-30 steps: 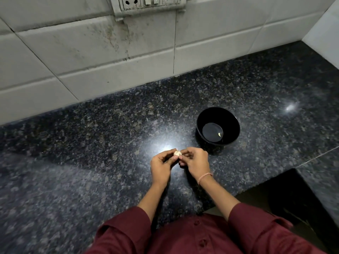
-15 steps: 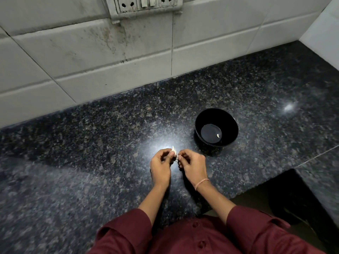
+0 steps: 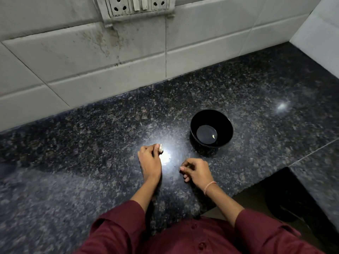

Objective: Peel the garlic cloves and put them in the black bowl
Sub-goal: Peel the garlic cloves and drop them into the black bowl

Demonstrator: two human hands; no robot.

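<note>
A small black bowl (image 3: pixel 222 123) stands on the dark granite counter, right of centre, with one pale peeled clove (image 3: pixel 213 136) lying on its bottom. My left hand (image 3: pixel 149 161) pinches a whitish garlic clove (image 3: pixel 161 147) at its fingertips, low over the counter and left of the bowl. My right hand (image 3: pixel 195 171) hovers nearer to me, below the bowl, with its fingers curled inward. Whether it holds a bit of peel is hidden by the fingers.
A tiled wall with a switch and socket plate (image 3: pixel 135 5) rises behind the counter. The counter's front edge steps back at the lower right, where a dark gap (image 3: pixel 286 202) opens. A bright light reflection glares beside my left hand.
My hands were together working on the clove. They have come apart: the left keeps the clove and has shifted left, the right has drawn back toward me.
</note>
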